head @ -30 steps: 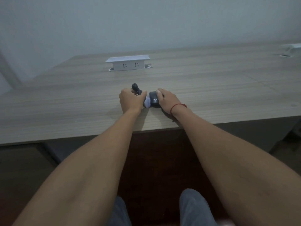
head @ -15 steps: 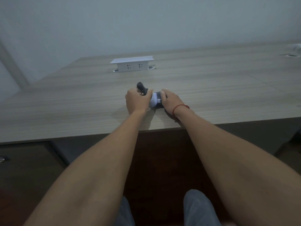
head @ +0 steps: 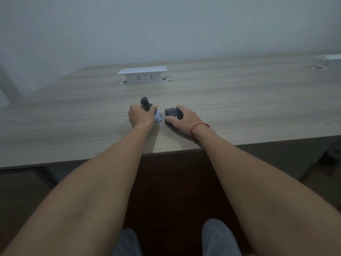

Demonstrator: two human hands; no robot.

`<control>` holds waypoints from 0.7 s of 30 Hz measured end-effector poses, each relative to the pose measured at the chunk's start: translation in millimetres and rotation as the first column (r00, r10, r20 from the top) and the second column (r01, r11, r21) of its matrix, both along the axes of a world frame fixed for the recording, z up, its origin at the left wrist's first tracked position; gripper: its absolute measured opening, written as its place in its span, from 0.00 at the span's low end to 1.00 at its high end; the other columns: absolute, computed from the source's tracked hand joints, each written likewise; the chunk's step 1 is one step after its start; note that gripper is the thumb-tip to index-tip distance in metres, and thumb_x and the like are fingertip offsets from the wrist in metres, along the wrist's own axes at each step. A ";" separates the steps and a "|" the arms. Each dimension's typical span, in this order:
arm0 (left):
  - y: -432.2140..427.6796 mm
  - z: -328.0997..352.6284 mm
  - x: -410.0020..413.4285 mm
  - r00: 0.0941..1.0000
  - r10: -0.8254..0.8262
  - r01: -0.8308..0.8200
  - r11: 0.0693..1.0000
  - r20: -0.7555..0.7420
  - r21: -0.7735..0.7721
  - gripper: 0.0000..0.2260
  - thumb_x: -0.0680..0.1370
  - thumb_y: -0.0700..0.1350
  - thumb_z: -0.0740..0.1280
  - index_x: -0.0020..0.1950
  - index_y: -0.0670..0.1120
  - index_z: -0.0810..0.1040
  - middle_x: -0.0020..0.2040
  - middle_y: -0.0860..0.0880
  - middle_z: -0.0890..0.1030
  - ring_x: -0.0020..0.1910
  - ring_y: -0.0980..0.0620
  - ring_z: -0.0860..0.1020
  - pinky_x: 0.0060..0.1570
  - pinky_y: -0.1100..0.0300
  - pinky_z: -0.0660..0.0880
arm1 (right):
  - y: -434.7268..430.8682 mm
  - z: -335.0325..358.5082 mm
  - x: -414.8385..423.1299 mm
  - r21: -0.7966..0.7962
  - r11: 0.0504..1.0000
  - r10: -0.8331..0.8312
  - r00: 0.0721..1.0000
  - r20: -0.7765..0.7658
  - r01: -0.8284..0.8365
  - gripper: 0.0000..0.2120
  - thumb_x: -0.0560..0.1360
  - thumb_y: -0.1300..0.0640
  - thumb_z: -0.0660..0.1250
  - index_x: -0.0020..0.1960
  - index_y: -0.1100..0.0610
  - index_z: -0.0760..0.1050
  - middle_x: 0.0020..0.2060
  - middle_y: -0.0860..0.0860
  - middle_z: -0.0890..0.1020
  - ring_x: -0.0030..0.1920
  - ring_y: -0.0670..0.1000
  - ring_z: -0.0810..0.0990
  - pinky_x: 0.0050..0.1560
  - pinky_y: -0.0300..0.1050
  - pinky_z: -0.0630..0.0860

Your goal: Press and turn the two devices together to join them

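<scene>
- Left grip (head: 141,115) curled round a dark handled piece (head: 145,104) with a pale rounded end (head: 158,116); dark knob sticking up and away above the knuckles, pale end poking out toward the right.
- Right grip (head: 181,118) wrapped over a black rounded part (head: 172,114) lying on the tabletop (head: 239,100), thumb on its near side, fingers over its far side; white lettering on it, too small to read.
- Narrow gap of bare tabletop between pale end and black part: just beside each other, not touching.
- Black part directly to the right of the pale end, at about the same depth from the near edge; line between the two running left to right, across the view.
- Each piece already in its own grip, so neither nearer than the other; judged closing path a short sideways travel.
- White socket box (head: 143,75) well beyond both, toward the far edge.
</scene>
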State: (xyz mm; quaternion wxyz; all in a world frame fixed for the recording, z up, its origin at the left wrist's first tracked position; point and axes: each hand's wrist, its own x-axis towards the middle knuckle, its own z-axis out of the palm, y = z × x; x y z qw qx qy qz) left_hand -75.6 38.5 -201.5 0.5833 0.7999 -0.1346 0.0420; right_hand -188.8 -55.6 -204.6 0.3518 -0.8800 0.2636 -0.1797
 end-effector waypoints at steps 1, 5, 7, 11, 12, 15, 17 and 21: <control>-1.0 4.9 1.6 1.000 0.001 -0.002 0.999 -0.013 -0.050 0.15 0.71 0.48 0.75 0.51 0.38 0.84 0.49 0.43 0.85 0.49 0.46 0.83 0.51 0.54 0.79 | -0.9 0.4 0.8 0.002 1.000 -0.002 1.000 0.009 0.002 0.34 0.71 0.41 0.66 0.72 0.54 0.62 0.69 0.54 0.71 0.65 0.55 0.71 0.63 0.51 0.70; -11.5 19.3 -2.4 0.995 -0.081 0.073 0.987 -0.052 -0.141 0.14 0.71 0.48 0.76 0.50 0.38 0.84 0.44 0.46 0.84 0.44 0.51 0.82 0.43 0.63 0.74 | -1.2 0.8 2.7 0.041 0.999 0.006 0.999 0.039 -0.008 0.35 0.69 0.42 0.68 0.71 0.53 0.64 0.67 0.53 0.72 0.64 0.55 0.72 0.65 0.54 0.71; -13.6 13.5 0.6 0.997 -0.065 0.064 0.998 -0.049 -0.025 0.15 0.71 0.49 0.75 0.52 0.39 0.84 0.49 0.43 0.85 0.49 0.47 0.83 0.47 0.61 0.75 | -0.3 -0.1 2.1 0.064 0.998 0.008 0.997 0.075 -0.013 0.33 0.68 0.43 0.69 0.69 0.53 0.66 0.65 0.53 0.73 0.62 0.54 0.73 0.63 0.55 0.73; -11.7 8.8 10.1 0.998 -0.049 0.049 0.999 -0.050 -0.005 0.18 0.71 0.50 0.75 0.54 0.39 0.82 0.53 0.43 0.84 0.51 0.47 0.82 0.48 0.60 0.75 | -3.9 0.3 0.4 0.093 0.996 0.005 0.994 0.113 -0.016 0.33 0.67 0.46 0.71 0.69 0.54 0.68 0.63 0.53 0.74 0.60 0.52 0.74 0.63 0.51 0.74; -12.1 10.8 8.6 0.998 -0.051 0.048 0.997 -0.042 -0.060 0.18 0.71 0.50 0.75 0.54 0.38 0.83 0.52 0.44 0.84 0.49 0.48 0.82 0.46 0.61 0.74 | -4.5 0.9 0.4 0.063 0.998 0.018 0.995 0.097 -0.024 0.32 0.68 0.47 0.71 0.69 0.54 0.68 0.64 0.53 0.74 0.61 0.52 0.74 0.63 0.50 0.73; -12.1 9.5 2.2 0.996 -0.084 0.083 0.988 -0.007 -0.128 0.17 0.72 0.50 0.74 0.53 0.38 0.83 0.50 0.44 0.85 0.47 0.50 0.81 0.46 0.61 0.75 | -3.7 1.0 0.9 -0.001 0.999 0.038 0.997 0.068 -0.038 0.32 0.68 0.48 0.72 0.69 0.54 0.68 0.65 0.54 0.73 0.63 0.54 0.73 0.64 0.50 0.72; -10.0 4.4 -0.7 0.992 -0.125 0.126 0.992 0.035 -0.007 0.16 0.72 0.49 0.74 0.53 0.38 0.82 0.50 0.43 0.84 0.48 0.49 0.81 0.49 0.58 0.77 | -2.6 0.0 -0.1 -0.001 1.000 0.024 0.998 0.062 -0.024 0.35 0.68 0.49 0.72 0.72 0.54 0.64 0.68 0.55 0.71 0.67 0.55 0.70 0.66 0.51 0.70; -11.9 15.7 3.4 0.991 -0.124 0.126 0.992 0.050 -0.023 0.17 0.72 0.47 0.75 0.55 0.38 0.83 0.52 0.42 0.85 0.48 0.49 0.82 0.50 0.60 0.76 | -4.0 0.2 -2.3 0.055 0.998 -0.034 0.996 0.083 0.029 0.45 0.68 0.51 0.74 0.76 0.55 0.52 0.72 0.57 0.67 0.70 0.57 0.67 0.67 0.49 0.67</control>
